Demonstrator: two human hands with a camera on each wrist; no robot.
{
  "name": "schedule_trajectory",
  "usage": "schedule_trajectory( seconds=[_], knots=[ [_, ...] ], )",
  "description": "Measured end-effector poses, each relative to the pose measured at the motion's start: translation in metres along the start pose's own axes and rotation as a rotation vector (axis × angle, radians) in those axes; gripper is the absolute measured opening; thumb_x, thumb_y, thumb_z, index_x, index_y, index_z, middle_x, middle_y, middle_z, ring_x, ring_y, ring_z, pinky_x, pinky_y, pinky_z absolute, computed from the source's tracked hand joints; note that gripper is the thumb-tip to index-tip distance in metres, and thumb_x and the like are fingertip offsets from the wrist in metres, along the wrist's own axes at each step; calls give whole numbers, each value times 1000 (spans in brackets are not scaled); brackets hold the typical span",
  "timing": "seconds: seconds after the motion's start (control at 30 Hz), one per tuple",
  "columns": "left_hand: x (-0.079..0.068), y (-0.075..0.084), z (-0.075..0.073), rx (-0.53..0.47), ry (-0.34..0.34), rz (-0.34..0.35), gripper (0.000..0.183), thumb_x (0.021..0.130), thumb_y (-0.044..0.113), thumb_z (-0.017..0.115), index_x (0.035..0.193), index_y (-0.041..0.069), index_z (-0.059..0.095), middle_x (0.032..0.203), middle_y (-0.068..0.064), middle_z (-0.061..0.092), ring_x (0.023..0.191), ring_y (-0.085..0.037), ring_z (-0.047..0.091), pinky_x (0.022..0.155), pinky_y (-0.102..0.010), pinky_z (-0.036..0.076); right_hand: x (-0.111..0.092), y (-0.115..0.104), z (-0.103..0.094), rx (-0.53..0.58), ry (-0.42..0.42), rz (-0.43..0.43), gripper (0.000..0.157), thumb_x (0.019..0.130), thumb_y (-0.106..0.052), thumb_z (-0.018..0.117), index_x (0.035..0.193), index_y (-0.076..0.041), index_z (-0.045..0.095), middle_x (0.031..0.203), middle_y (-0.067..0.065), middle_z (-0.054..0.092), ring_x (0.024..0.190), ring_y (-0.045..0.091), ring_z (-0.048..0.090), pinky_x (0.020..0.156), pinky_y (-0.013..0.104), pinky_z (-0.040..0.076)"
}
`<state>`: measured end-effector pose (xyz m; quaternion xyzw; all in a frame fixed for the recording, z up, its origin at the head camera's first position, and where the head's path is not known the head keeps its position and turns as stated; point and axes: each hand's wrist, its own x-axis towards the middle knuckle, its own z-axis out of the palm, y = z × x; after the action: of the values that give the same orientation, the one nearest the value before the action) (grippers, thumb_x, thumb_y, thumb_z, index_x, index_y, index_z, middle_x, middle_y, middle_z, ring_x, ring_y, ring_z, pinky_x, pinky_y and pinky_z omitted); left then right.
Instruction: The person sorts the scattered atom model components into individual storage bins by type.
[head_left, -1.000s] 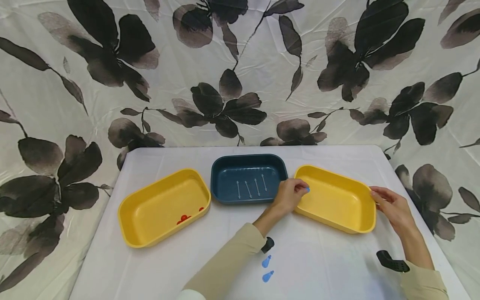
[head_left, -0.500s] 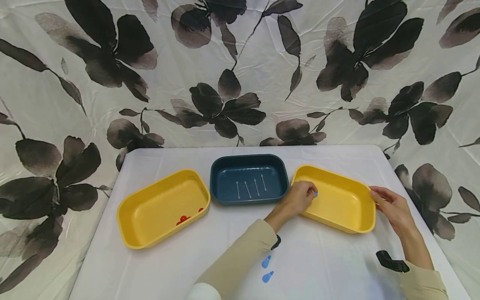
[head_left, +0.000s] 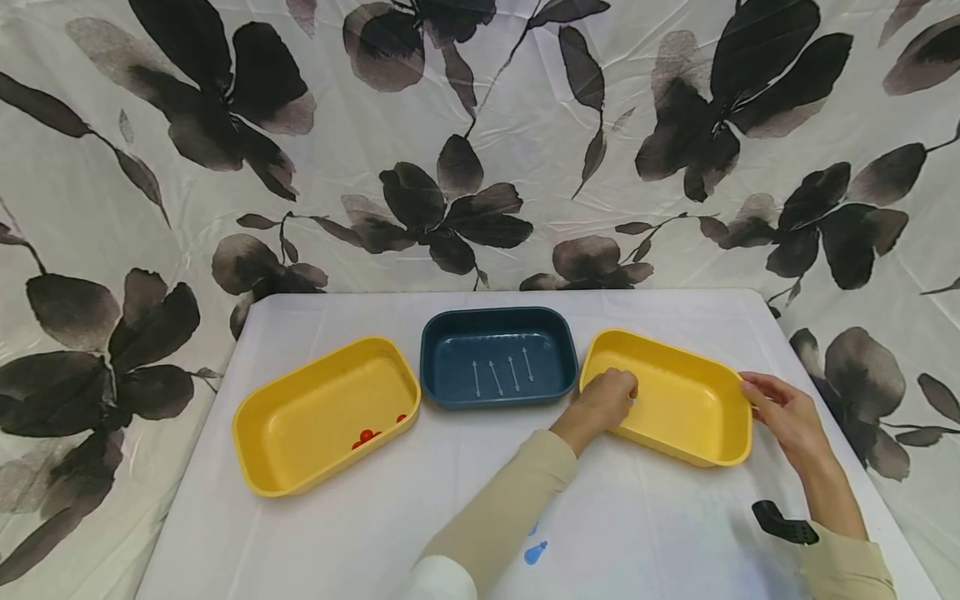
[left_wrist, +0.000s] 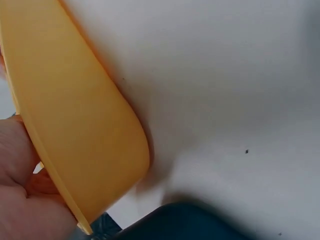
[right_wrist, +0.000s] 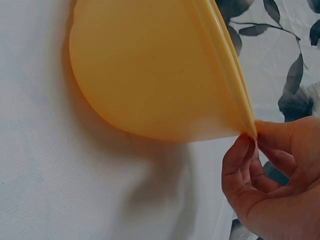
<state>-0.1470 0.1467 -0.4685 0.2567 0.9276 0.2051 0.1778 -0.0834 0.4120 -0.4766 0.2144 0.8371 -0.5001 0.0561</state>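
Note:
My left hand [head_left: 606,402] is over the left end of the right-hand yellow tray [head_left: 675,400], its fingers below the rim level. A small blue piece [head_left: 633,402] barely shows at those fingertips, mostly hidden by the hand. In the left wrist view the hand [left_wrist: 30,195] lies beyond the tray's rim, the tray wall hiding its fingertips. With thumb and fingers, my right hand [head_left: 783,417] pinches the rim at the tray's right end. The right wrist view shows this pinch close up, at the corner of the yellow wall [right_wrist: 150,75].
A dark blue tray [head_left: 457,350] with several thin pale sticks [head_left: 496,379] stands at middle back. At left, another yellow tray [head_left: 292,408] holds a few small red balls [head_left: 367,436]. A blue bulb-shaped piece [head_left: 536,552] lies by my left sleeve [head_left: 495,517], another partly hidden.
My left hand has moved right and down into the yellow tray with the blue piece. Its sleeve now covers most of one blue piece on the table. The right hand keeps its place.

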Motion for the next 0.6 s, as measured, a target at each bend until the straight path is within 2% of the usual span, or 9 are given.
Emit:
schedule_trajectory(
  seconds=[0.2, 0.4, 0.6],
  knots=[
    [2, 3, 0, 88, -8, -49, 8, 99, 10, 70, 103, 16, 71, 96, 5, 67, 83, -8, 60, 73, -19, 49, -1, -1, 0, 14, -2, 6, 65, 105, -45, 54, 149, 1, 45, 126, -4, 54, 97, 0, 54, 79, 7, 51],
    [6, 3, 3, 139, -1, -61, 7, 99, 11, 68, 103, 17, 70, 92, 4, 66, 79, -9, 58, 69, -21, 49, 0, -2, 1, 11, -2, 10, 66, 105, -47, 55, 150, 0, 46, 129, -3, 54, 97, 0, 54, 80, 8, 51],
    [5, 3, 2, 132, 0, -50, 10, 99, 11, 69, 106, 17, 72, 100, 4, 69, 84, -9, 61, 74, -21, 51, 0, -1, 0, 2, 7, 22, 67, 105, -47, 54, 150, 0, 45, 132, 0, 53, 97, 0, 54, 80, 8, 51]
  ],
)
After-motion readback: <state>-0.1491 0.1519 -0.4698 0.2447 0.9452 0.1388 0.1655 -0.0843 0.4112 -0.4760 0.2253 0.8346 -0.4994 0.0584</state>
